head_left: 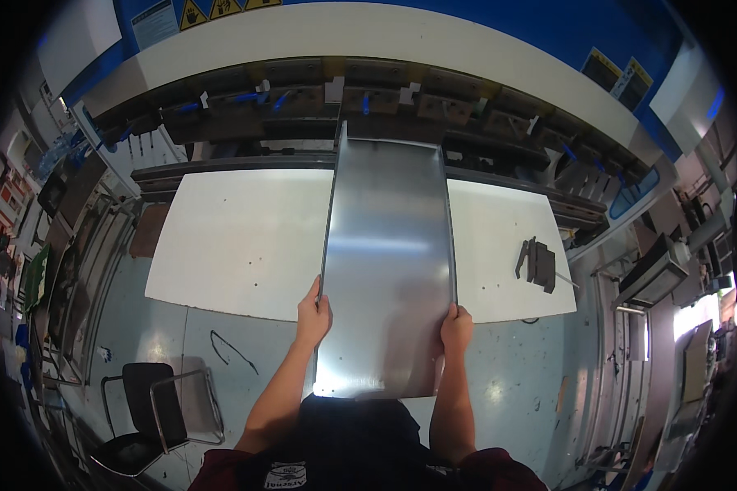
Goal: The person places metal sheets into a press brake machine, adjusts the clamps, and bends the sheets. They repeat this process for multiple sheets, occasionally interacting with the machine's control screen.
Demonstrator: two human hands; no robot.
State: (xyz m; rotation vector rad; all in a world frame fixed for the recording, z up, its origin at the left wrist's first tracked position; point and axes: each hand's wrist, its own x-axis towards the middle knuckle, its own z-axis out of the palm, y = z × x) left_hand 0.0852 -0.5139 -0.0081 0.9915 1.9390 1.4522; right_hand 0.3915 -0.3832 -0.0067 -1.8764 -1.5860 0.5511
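A long, shiny sheet metal panel [389, 262] with bent-up side edges stretches from my body toward the machine. My left hand [312, 317] is closed around its left edge, and my right hand [457, 327] grips the right edge a little nearer to me. The panel's far end, which has a raised lip, reaches the dark tooling of a press brake [377, 74]. Beneath the panel lies a white tabletop [246, 245], showing on both sides of it. The fingers under the panel are hidden.
A small black metal clamp-like block [540, 263] sits on the tabletop's right side. At lower left stands a black chair [151, 409] with metal arms. A dark cord [233, 352] lies on the floor. Racks [82, 286] line the left, and a dark box-shaped unit [653, 274] stands at right.
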